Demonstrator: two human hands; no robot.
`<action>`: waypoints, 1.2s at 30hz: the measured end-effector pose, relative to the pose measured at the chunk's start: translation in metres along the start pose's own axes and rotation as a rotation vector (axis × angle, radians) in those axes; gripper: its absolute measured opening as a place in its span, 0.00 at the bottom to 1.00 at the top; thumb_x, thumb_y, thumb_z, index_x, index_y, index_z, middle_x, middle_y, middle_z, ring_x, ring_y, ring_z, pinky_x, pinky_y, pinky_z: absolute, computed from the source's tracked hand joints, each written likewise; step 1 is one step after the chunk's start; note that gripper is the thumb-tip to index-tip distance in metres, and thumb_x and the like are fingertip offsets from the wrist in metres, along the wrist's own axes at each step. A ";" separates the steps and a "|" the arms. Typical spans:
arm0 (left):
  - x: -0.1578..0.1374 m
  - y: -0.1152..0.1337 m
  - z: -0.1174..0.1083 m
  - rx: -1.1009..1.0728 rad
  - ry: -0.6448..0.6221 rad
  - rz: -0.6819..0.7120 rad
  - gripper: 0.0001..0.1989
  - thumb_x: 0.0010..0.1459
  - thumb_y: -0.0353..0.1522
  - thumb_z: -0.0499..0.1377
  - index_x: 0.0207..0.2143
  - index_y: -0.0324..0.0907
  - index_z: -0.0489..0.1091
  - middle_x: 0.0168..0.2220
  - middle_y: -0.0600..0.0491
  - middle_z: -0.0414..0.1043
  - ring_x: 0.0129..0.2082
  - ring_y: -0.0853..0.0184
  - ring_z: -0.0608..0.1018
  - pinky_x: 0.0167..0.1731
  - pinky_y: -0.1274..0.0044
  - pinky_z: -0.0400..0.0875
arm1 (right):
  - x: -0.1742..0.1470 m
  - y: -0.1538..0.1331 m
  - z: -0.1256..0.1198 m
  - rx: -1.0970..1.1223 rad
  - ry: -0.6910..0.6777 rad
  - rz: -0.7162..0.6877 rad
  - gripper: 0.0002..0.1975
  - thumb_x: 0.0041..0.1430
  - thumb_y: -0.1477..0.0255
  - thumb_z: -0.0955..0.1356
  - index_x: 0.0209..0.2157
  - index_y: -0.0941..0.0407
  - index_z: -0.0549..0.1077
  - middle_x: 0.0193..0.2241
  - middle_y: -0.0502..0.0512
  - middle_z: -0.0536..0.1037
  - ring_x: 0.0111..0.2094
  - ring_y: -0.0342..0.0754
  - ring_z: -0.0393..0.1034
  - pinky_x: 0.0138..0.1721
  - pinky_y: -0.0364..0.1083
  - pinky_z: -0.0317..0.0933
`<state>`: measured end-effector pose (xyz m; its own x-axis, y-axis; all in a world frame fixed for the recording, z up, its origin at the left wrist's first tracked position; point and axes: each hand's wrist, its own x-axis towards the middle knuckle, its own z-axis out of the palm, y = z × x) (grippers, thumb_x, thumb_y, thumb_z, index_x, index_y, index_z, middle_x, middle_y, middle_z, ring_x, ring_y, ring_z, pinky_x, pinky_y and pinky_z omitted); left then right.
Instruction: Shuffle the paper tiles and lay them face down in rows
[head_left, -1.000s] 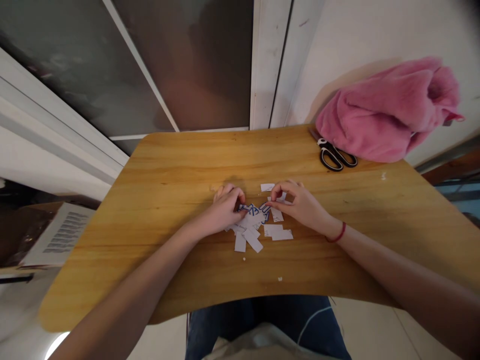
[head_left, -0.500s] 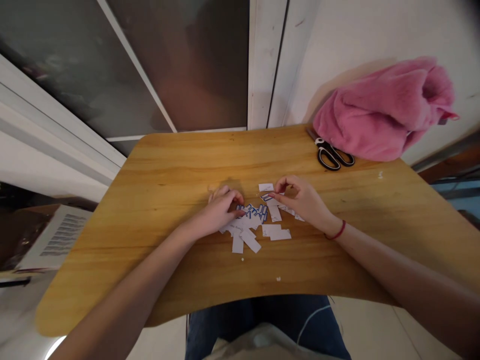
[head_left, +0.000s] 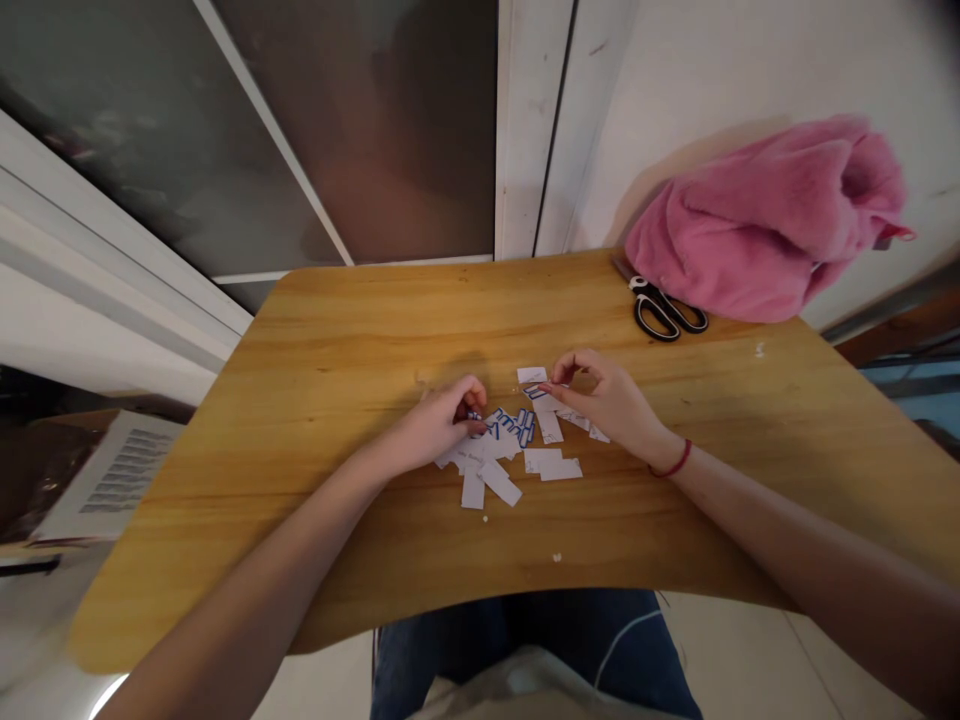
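Several small white paper slips lie in a loose pile (head_left: 474,460) on the wooden table, some with handwriting and some with blue marks. My left hand (head_left: 431,425) is at the pile's left side, its thumb and fingers closed on a small blue-marked paper slip (head_left: 473,415). To the right, my right hand (head_left: 611,400) has thumb and fingertips pinched at the edge of another blue-marked slip (head_left: 535,391). Below the right hand are more white slips (head_left: 550,427), and two overlapping slips (head_left: 551,464) lie nearer the front edge.
Black-handled scissors (head_left: 667,310) lie at the back right, partly against a pink fluffy bag or cloth (head_left: 765,225). Glass panels (head_left: 360,130) rise behind the wooden table (head_left: 360,320). A box with printed paper (head_left: 112,470) stands left of it.
My left hand's fingers have drawn together and lifted slightly, with a blue-marked slip between them. A lower slip in the pile has shifted a little left. My right hand has hardly moved.
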<state>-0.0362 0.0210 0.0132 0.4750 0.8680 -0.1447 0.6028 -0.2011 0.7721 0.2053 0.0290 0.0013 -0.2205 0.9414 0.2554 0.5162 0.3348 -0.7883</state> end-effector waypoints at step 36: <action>0.000 -0.019 0.000 0.491 0.176 0.206 0.15 0.67 0.32 0.46 0.52 0.44 0.66 0.56 0.51 0.70 0.56 0.65 0.73 0.55 0.69 0.67 | 0.001 0.012 -0.008 -0.613 -0.090 -0.313 0.09 0.61 0.66 0.64 0.36 0.54 0.73 0.37 0.53 0.74 0.45 0.52 0.62 0.51 0.56 0.43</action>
<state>-0.0478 0.0252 -0.0015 0.5259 0.8425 0.1168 0.7564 -0.5260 0.3888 0.2181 0.0341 -0.0037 -0.4892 0.7985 0.3509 0.7857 0.5781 -0.2202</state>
